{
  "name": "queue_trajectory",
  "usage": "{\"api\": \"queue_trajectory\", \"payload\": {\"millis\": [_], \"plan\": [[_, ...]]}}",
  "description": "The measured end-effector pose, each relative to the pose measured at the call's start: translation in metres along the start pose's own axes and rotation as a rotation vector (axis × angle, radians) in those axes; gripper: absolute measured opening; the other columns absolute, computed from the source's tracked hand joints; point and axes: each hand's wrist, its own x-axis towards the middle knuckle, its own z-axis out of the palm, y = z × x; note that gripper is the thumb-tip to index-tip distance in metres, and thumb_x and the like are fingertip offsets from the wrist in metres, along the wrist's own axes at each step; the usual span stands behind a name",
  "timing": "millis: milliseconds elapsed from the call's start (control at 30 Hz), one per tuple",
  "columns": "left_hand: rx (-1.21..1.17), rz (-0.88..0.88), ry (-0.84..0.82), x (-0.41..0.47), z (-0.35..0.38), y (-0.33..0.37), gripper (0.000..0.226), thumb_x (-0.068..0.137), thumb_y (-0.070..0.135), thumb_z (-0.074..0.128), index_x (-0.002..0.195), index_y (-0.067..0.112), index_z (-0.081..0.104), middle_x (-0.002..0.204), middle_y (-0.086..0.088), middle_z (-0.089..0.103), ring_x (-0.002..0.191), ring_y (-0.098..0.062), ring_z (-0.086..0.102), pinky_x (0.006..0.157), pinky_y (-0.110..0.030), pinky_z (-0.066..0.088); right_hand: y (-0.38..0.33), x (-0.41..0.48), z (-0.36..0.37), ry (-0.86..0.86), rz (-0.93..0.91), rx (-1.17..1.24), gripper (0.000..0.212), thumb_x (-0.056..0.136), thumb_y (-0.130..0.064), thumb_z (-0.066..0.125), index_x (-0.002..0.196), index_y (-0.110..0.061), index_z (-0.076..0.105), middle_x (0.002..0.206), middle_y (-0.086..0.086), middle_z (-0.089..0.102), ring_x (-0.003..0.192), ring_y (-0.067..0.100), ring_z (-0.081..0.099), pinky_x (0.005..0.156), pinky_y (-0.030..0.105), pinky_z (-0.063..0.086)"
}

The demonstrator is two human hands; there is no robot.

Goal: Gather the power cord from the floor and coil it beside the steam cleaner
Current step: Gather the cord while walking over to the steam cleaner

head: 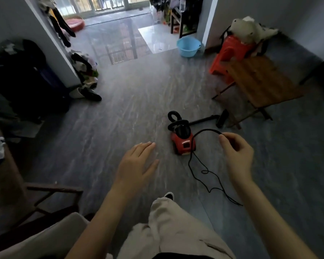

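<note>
A small red steam cleaner (182, 142) with a black looped hose stands on the grey floor ahead of me. Its thin black power cord (198, 177) arcs up from the cleaner's right side to my right hand (237, 153), which pinches it between thumb and fingers. The rest of the cord lies in loose bends on the floor below that hand, trailing toward the lower right. My left hand (137, 165) hovers flat to the left of the cleaner, fingers apart, holding nothing.
A black wand with a floor nozzle (220, 118) lies behind the cleaner. A wooden folding table (260, 81) and an orange stool (230, 53) stand at the right, a blue basin (188, 46) farther back. A chair frame (51, 195) is at my lower left, clothes piles along the left wall.
</note>
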Motion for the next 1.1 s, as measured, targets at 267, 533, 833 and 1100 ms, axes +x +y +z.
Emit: {"api": "queue_trajectory", "payload": {"millis": [267,533,833,1100], "plan": [[0.005,0.1,-0.096,0.095,-0.004,-0.023,0.054,0.093,0.043,0.046,0.134,0.009,0.058,0.131,-0.006,0.062,0.121,-0.024,0.056,0.1,-0.037,0.044,-0.01,0.058,0.032,0.103,0.04,0.005,0.007,0.091,-0.013,0.066,0.094,-0.012,0.072,0.085,-0.003,0.071,0.078,-0.001,0.065,0.07,0.013,0.052],[0.015,0.258,-0.337,0.2,0.03,-0.034,0.054,0.094,0.044,0.044,0.138,0.013,0.053,0.135,-0.003,0.059,0.126,-0.023,0.052,0.102,-0.045,0.044,0.003,0.114,0.039,0.281,0.104,-0.038,0.006,0.092,-0.014,0.066,0.093,-0.014,0.072,0.074,-0.02,0.069,0.071,-0.008,0.063,0.064,0.007,0.047],[0.005,0.432,-0.461,0.292,0.072,-0.011,0.058,0.094,0.048,0.039,0.136,0.013,0.055,0.134,-0.004,0.06,0.125,-0.027,0.052,0.102,-0.049,0.043,0.015,0.151,0.03,0.416,0.16,-0.053,0.006,0.09,-0.013,0.068,0.093,-0.011,0.073,0.081,-0.006,0.07,0.072,-0.006,0.063,0.067,0.009,0.048],[-0.016,0.346,-0.426,0.281,0.129,0.023,0.051,0.095,0.041,0.05,0.14,0.016,0.05,0.137,-0.001,0.057,0.129,-0.023,0.047,0.105,-0.041,0.037,0.043,0.175,-0.03,0.31,0.158,-0.092,0.006,0.09,-0.014,0.068,0.088,-0.017,0.072,0.079,-0.004,0.07,0.072,0.0,0.063,0.068,0.012,0.051]]}}
